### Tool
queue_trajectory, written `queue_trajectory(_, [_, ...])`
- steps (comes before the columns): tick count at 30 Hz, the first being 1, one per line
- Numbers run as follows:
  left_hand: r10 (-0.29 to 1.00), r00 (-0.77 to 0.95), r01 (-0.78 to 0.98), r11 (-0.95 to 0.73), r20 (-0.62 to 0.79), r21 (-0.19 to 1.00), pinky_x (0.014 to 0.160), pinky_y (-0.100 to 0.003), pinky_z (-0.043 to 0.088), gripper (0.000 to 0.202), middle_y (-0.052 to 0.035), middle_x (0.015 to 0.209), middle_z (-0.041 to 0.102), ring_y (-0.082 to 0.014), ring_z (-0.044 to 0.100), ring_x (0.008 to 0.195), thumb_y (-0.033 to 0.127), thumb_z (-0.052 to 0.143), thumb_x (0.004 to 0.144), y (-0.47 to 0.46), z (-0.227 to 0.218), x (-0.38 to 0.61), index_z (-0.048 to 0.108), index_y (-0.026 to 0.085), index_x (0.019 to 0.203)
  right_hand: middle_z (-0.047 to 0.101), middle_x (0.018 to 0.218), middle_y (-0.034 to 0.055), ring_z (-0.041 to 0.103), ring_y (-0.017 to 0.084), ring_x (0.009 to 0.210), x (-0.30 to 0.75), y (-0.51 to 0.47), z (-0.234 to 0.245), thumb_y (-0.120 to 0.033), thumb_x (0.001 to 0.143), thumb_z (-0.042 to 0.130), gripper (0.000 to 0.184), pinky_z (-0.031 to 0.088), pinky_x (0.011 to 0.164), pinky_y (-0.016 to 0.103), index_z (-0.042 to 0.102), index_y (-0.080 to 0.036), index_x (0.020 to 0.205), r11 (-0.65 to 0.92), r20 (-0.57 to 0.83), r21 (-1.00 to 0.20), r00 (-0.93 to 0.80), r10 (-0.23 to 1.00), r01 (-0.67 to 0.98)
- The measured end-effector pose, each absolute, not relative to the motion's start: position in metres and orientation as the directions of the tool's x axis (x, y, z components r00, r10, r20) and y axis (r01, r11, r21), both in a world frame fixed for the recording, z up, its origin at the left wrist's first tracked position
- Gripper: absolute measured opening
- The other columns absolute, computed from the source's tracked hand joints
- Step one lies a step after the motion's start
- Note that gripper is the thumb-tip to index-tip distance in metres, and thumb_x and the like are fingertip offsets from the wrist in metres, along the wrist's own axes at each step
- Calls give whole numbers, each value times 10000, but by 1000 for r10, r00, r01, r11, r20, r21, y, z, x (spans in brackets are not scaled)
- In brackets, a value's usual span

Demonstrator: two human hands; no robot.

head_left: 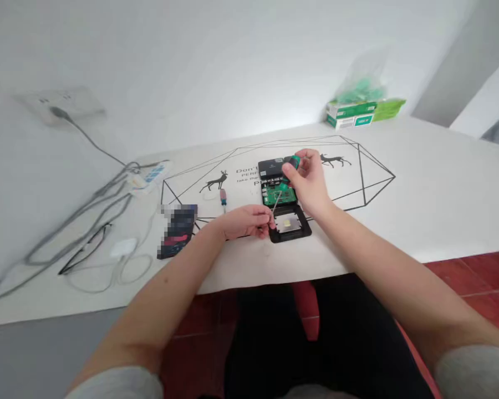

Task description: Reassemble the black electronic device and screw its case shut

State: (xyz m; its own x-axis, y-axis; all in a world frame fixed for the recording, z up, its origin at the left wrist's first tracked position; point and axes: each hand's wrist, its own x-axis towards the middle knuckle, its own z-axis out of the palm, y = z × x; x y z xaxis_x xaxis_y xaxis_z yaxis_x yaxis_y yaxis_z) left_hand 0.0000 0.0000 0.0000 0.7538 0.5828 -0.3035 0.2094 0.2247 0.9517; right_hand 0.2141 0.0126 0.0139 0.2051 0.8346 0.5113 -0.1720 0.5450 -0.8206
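My right hand (309, 180) is closed round the green and black handle of a screwdriver (283, 186). Its thin shaft slants down and left toward my left hand (253, 220). The fingers of that hand are curled together by the shaft's tip, at the left edge of a black frame-like cover (291, 236) with a silver plate inside. What they pinch, if anything, is too small to tell. Above the cover lies a green circuit board (274, 195) in a black casing. Behind the board sits a flat black box (270, 168), partly hidden by my right hand.
A second screwdriver (223, 198) with a red and blue handle lies left of the board. Further left are a dark, partly pixelated phone-like object (181, 228), a white charger (123, 247), glasses (85, 250) and a power strip (149, 176) with cables. Boxes (351, 113) stand against the wall.
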Motion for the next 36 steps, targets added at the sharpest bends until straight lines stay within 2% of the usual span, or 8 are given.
queue_trajectory(4, [643, 709, 281, 119, -290, 952, 594, -212, 508, 283, -29, 911, 657, -94, 598, 666, 432, 737, 910, -8, 4, 6, 627, 172, 922, 445, 867, -46, 431, 82, 621, 217, 15, 12, -680, 734, 847, 636, 428, 507, 227, 475, -313, 1097, 490, 465, -849, 161, 871, -199])
queue_trajectory(9, [693, 687, 329, -28, -219, 944, 531, -192, 460, 169, -21, 932, 657, -92, 567, 634, 362, 613, 957, -14, 7, 12, 580, 197, 939, 482, 905, -37, 516, 103, 676, 220, 17, 12, -630, 723, 881, 631, 457, 512, 225, 480, -329, 1106, 436, 396, -865, 194, 898, -251])
queue_trajectory(15, [682, 700, 334, -52, -210, 941, 518, -188, 440, 181, -20, 936, 652, -92, 557, 626, 383, 593, 954, -13, 6, 12, 556, 206, 959, 509, 915, -39, 522, 101, 674, 220, 17, 13, -624, 691, 904, 658, 470, 521, 226, 475, -322, 1088, 411, 361, -866, 212, 908, -285])
queue_trajectory(22, [681, 705, 359, -99, -200, 928, 508, -186, 458, 157, -25, 925, 660, -94, 558, 623, 353, 596, 954, -15, 7, 12, 561, 200, 942, 493, 931, -28, 532, 111, 697, 221, 20, 9, -561, 770, 869, 585, 487, 534, 235, 451, -324, 1104, 387, 351, -889, 177, 919, -244])
queue_trajectory(29, [703, 685, 427, -176, -190, 887, 475, -194, 428, 115, -13, 879, 679, -83, 525, 538, 312, 554, 964, -19, 8, 14, 532, 206, 924, 499, 910, -32, 515, 110, 682, 221, 21, 9, -576, 786, 844, 563, 483, 529, 232, 451, -321, 1099, 384, 366, -897, 118, 923, -218])
queue_trajectory(36, [711, 673, 469, -200, -202, 860, 473, -202, 392, 92, 29, 731, 631, -81, 468, 468, 279, 509, 977, -21, 11, 16, 515, 216, 909, 493, 933, -34, 512, 111, 687, 225, 23, 7, -618, 720, 875, 623, 510, 541, 249, 464, -323, 1082, 341, 337, -915, 58, 940, -216])
